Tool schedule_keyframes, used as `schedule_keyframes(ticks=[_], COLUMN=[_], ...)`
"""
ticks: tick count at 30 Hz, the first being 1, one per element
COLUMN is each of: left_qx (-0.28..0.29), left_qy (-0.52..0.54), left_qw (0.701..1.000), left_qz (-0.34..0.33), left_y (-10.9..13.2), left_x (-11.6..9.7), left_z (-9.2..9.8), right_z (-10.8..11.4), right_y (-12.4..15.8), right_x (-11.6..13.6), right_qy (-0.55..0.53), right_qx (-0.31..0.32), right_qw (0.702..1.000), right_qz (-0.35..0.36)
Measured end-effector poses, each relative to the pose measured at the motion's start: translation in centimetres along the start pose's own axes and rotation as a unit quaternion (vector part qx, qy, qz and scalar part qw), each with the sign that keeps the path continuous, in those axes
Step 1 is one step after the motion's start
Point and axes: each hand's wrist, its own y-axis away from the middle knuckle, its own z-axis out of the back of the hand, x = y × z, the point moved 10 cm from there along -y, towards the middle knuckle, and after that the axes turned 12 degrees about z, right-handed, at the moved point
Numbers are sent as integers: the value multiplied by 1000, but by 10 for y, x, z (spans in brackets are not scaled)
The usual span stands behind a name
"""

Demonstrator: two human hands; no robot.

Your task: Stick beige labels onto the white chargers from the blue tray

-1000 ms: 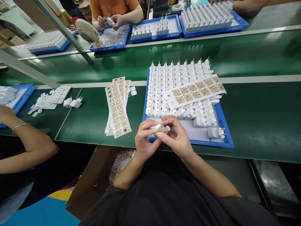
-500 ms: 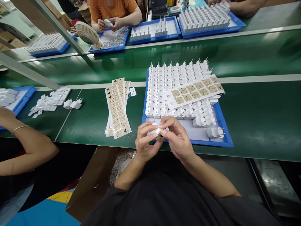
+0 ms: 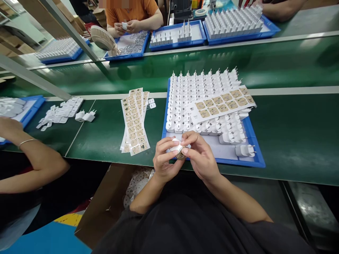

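Note:
My left hand (image 3: 166,158) is closed around a white plug charger (image 3: 175,144), held just over the near edge of the blue tray. From the other side my right hand (image 3: 200,155) pinches the same charger, its thumb against a tan sticker (image 3: 181,155) on the charger's end. How far the sticker lies on the charger is partly covered by the fingers. Behind the hands, the blue tray (image 3: 255,148) bears rows of white chargers, pins up. Across them lies a sheet of tan stickers (image 3: 224,103). One charger (image 3: 245,150) lies on its side at the tray's near right.
More sticker sheets (image 3: 136,123) lie left of the tray, beside small white pieces (image 3: 151,103). Further left are white flat parts (image 3: 62,112) and two chargers (image 3: 86,115). A co-worker's arm (image 3: 34,155) reaches in. A cardboard box (image 3: 97,208) stands below the table edge.
The view has shifted slightly, so the table appears a little further right. Both hands keep their hold on the charger, with only slight finger movement. The co-worker opposite has turned the white piece.

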Motion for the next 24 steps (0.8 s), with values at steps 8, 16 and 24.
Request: schedule_keyframes(ticks=[8,16,24], left_qx=[-13,-17,-41], left_qy=[84,67,-13], left_qw=[994,994,993], left_qz=[67,90,109], left_y=[-2,6,25], left_x=[15,25,32], left_z=[15,43,92], right_z=[-8,-44,-94], right_y=[-1,-22,-13], right_x=[-3,37,10], right_qy=[48,281,297], right_qx=[114,160,242], right_qw=[992,923,891], right_qz=[11,211,246])
